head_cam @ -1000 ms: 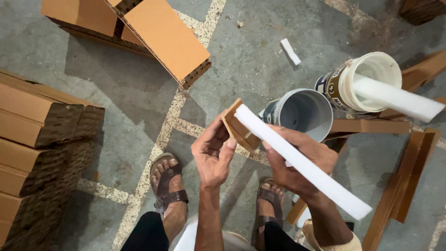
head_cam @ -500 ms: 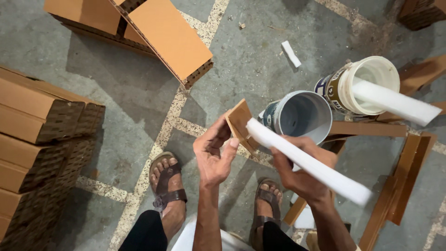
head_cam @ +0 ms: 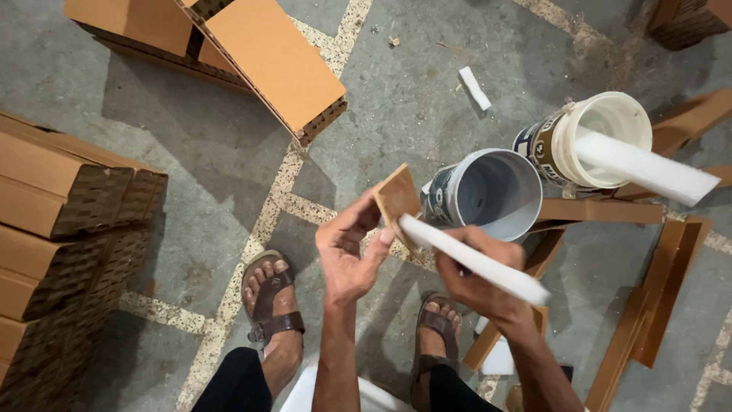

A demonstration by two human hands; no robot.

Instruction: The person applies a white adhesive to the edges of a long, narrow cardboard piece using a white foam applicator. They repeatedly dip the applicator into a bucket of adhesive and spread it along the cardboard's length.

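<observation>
The left hand (head_cam: 347,255) pinches a small flat brown cardboard piece (head_cam: 396,200) by its lower edge, with the thumb on one side and the fingers on the other. The piece stands tilted, up at about 1 o'clock from that hand. The right hand (head_cam: 476,278) is closed around a long white foam strip (head_cam: 473,259). The strip's top end touches the brown piece, and the rest runs down toward 4 o'clock, past the hand.

Just beyond the brown piece, at 1 o'clock, a grey plastic bucket (head_cam: 488,191) lies on its side on the grey concrete floor (head_cam: 412,99). Next to it, at 2 o'clock, lies a white plastic bucket (head_cam: 591,137) with another white foam strip (head_cam: 644,164) sticking out of it.

Long brown cardboard angle strips (head_cam: 648,305) lie at 3 o'clock. Stacks of brown cardboard blocks (head_cam: 69,229) sit at 9 o'clock, and more brown cardboard panels (head_cam: 259,61) lie at 11 o'clock. A little white scrap (head_cam: 474,88) lies on the floor at 12 o'clock. Two feet in brown sandals (head_cam: 271,301) stand below the hands.
</observation>
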